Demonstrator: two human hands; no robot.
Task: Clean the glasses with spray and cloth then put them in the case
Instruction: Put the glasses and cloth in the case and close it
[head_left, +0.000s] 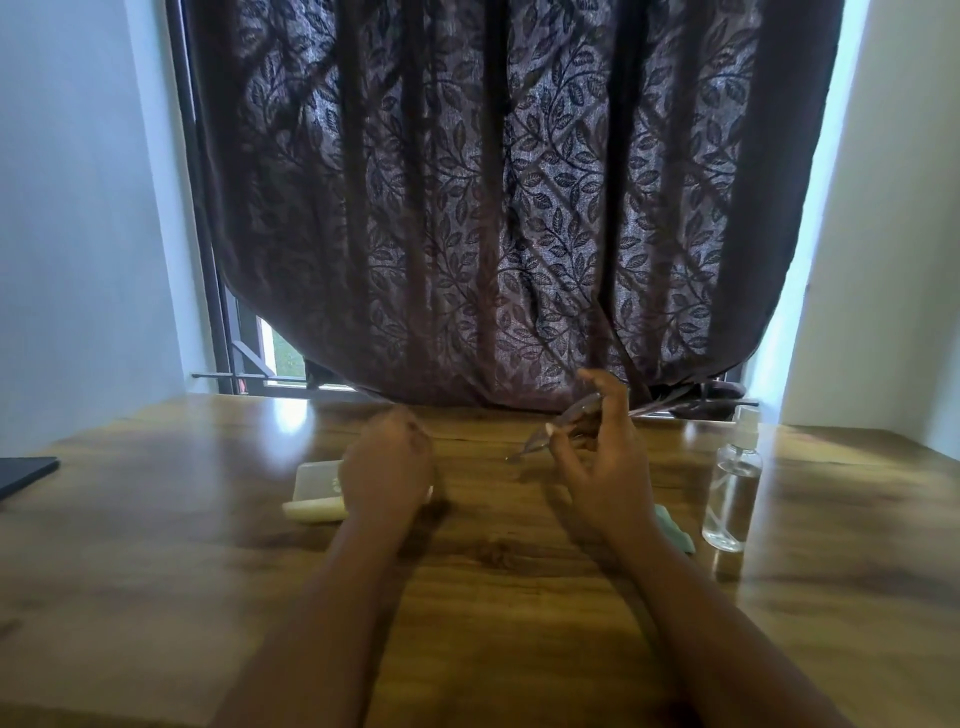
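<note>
Glasses (563, 423) are sitting pinched in my right hand (597, 457), lifted off the table (519, 623), probably for folding. My left hand (387, 467) is curling loosely, seemingly empty, over the open case (317, 488). Cloth (675, 527) and spray bottle (732, 493) are waiting right; open room lies near.

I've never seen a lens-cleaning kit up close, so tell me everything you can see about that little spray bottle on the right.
The spray bottle is small and made of clear plastic, with a pale pump sprayer on top, blurred here. It holds a clear liquid, nearly full. It stands upright on the wooden table, near its right edge, casting a faint reflection on the glossy top. Nothing touches it: the right hand works to its left, apart from it.
</note>
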